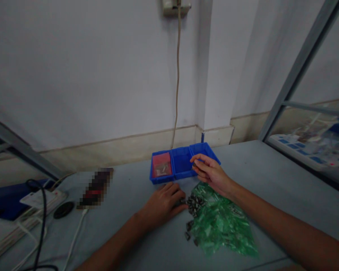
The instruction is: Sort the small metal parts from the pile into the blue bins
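Note:
My right hand (211,172) is raised in front of the blue bins, pinching a small dark metal part (195,164) between thumb and fingers. On the table, my left hand (165,200) rests with its fingers curled, beside a heap of small metal parts (196,205). What its fingertips hold, if anything, is hidden. The heap lies at the mouth of a green plastic bag (223,226), and several loose pieces (188,236) sit nearer to me. Behind the hands stand joined blue bins (183,174); the left one contains a pink sheet (161,160) and a clear bag of small pieces (163,170).
A blurred-out phone-like object (96,190) lies at left with a white cable (77,235). Near it are a round black disc (63,209), a power strip (8,241) and a black cable (42,226). Grey metal frame posts (296,75) flank the table (274,188), which meets the wall.

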A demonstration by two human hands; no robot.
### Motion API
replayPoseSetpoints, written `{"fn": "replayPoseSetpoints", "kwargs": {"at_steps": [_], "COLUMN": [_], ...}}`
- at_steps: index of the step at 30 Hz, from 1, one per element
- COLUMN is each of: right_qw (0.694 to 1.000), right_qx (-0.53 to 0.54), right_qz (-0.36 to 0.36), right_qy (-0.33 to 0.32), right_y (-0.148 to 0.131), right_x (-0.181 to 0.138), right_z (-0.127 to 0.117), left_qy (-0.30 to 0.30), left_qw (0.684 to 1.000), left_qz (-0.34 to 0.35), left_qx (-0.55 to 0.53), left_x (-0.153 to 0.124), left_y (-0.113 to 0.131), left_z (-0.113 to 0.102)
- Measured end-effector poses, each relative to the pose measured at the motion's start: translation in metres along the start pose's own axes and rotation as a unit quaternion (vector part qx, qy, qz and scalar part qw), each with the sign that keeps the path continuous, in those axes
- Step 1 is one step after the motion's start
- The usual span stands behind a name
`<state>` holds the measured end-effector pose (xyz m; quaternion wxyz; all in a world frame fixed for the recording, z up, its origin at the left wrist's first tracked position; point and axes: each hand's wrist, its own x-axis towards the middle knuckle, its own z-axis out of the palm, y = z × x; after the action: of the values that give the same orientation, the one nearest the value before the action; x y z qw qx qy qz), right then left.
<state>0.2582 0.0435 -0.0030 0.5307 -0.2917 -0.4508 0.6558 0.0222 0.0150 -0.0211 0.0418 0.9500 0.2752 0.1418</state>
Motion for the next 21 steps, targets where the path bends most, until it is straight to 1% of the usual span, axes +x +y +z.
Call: {"fn": "replayPoseSetpoints", "kwargs": {"at_steps": [6,12,15,17,21], "right_qw": [1.0,1.0,1.0,1.0,0.999], "right_qx": [0.0,-0.001,0.0,0.001,0.003], "right_qz": [-0.017,-0.014,-0.016,-0.019,-0.023], "right_qy": [0.021,0.023,0.02,0.024,0.038], "right_y": [-0.002,-0.0027,-0.0025,-0.0028,-0.0047], "right_x": [-0.0016,-0.0007,0.0,0.0,-0.0009], "right_z": [0.002,0.0009,0.0,0.0003,0.0028], "left_qy": [-0.01,0.021,0.032,0.025,-0.009], "left_qw": [1.0,0.997,0.995,0.994,0.984], "left_qz": [0.002,-0.05,-0.063,-0.07,-0.097], "left_qx": [0.006,0.051,0.065,0.082,0.15], "left_x": [0.0015,0.0016,0.0015,0.0017,0.0025], "left_y": [0.0033,-0.0036,-0.006,-0.0053,-0.0022], "left_z": [0.0008,0.0058,0.0071,0.0062,0.002]}}
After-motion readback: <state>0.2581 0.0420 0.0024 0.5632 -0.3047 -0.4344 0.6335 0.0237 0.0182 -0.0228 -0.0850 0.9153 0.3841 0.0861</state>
